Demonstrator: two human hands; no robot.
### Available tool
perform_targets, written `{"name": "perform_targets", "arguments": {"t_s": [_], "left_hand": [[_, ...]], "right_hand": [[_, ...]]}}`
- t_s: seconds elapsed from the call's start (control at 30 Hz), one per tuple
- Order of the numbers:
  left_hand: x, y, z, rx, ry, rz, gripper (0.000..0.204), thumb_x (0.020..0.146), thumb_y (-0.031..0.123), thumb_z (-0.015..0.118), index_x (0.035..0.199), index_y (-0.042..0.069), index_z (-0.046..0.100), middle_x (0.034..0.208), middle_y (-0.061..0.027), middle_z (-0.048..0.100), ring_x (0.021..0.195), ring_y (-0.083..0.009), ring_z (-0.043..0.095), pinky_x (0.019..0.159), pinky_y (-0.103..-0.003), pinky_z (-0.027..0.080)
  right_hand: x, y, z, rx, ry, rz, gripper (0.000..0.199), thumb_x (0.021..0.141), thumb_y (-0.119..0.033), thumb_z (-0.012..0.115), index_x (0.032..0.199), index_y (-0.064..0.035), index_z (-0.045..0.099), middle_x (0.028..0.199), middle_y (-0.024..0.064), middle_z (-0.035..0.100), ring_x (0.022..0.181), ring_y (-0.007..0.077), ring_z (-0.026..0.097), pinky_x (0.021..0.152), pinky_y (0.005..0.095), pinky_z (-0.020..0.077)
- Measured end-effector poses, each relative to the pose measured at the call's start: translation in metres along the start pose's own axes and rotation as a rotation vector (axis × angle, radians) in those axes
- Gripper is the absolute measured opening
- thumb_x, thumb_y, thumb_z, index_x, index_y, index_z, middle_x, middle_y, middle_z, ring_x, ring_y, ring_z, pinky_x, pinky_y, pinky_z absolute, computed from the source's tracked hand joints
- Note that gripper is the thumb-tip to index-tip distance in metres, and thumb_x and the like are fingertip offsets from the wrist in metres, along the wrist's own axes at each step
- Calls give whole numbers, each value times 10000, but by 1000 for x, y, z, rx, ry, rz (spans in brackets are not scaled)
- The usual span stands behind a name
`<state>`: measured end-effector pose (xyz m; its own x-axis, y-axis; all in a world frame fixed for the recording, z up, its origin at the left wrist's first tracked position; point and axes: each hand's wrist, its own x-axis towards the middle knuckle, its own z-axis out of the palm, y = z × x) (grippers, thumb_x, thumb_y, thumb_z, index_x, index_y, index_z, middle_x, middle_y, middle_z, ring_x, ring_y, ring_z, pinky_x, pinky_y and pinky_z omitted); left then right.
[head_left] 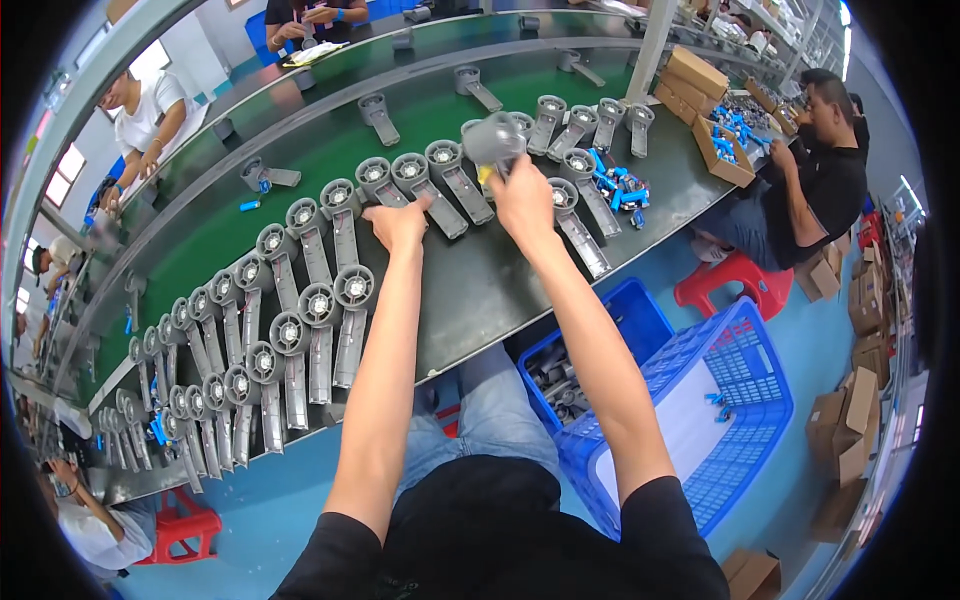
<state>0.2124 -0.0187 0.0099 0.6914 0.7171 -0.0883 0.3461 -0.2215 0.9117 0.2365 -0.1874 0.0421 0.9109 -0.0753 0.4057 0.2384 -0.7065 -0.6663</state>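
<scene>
Fingers of the right hand grip a grey fan housing, hiding its handle; at nine o'clock, the left hand rests on the desk, its fingers curled, grip unclear.

Head-worn fisheye, steeply down over workbench

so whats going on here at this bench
A person seated at a long dark workbench holds a grey fan-headed housing up in the right hand. The left hand rests on another grey housing in the rows laid out on the bench. Blue baskets stand beside the person's legs, and other people work nearby.
</scene>
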Motion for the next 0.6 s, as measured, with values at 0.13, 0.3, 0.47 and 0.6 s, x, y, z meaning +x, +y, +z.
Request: {"name": "perform_targets", "arguments": {"t_s": [0.13,0.3,0.47,0.6], "left_hand": [[4,-2,9,-200,-89,-32,430,672,113,807,991,-111,626,958,-185,690,865,-274,665,804,-368,511],[2,2,27,-729,-370,-15,242,721,-14,764,928,-27,639,870,-99,675,774,-193,654,664,-337,521],[1,-10,35,-935,-453,-189,428,728,-143,658,1121,15,596,1039,-98,672,938,-244,657,836,-381,530],[-17,-12,35,-1006,-401,-91,589,692,-183,635,1226,39,525,1156,-92,630,1038,-251,631,895,-393,516]], "right_hand": [[22,-13,24,-146,-243,145,554,806,-386,753,1088,51,565,1047,281,676,1021,444,649,873,512,524],[19,-21,44,-66,-266,317,599,755,-322,815,1173,17,552,1118,265,666,1087,417,636,933,483,511],[14,-14,47,73,-172,366,661,672,-261,816,1201,32,547,1129,235,675,1086,394,642,950,446,498],[1,-2,40,252,-92,259,635,675,-261,794,1195,42,593,1114,229,688,1051,362,662,931,426,497]]}}
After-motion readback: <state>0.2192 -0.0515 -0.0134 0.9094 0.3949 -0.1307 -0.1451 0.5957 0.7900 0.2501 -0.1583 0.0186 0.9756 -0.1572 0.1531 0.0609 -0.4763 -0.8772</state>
